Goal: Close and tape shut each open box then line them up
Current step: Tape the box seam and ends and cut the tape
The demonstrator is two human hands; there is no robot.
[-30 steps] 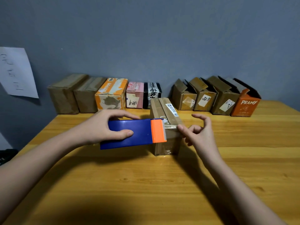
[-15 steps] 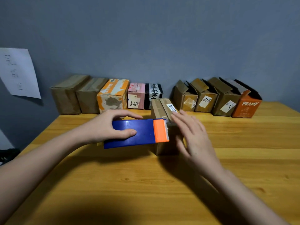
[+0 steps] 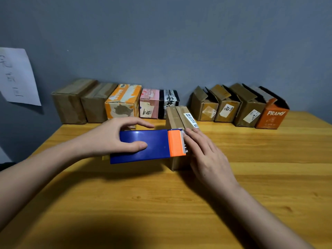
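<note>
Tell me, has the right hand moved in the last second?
Yes. The right hand went from pinching beside the brown box to lying flat on it.

Brown box (image 3: 177, 115) half hidden — behind tape dispenser (image 3: 145, 145) and right hand (image 3: 208, 155).

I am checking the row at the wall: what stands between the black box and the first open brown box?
Nothing stands there: the head view shows a gap of bare wall between the black box and the first open brown box. The box being taped sits before it.
</note>
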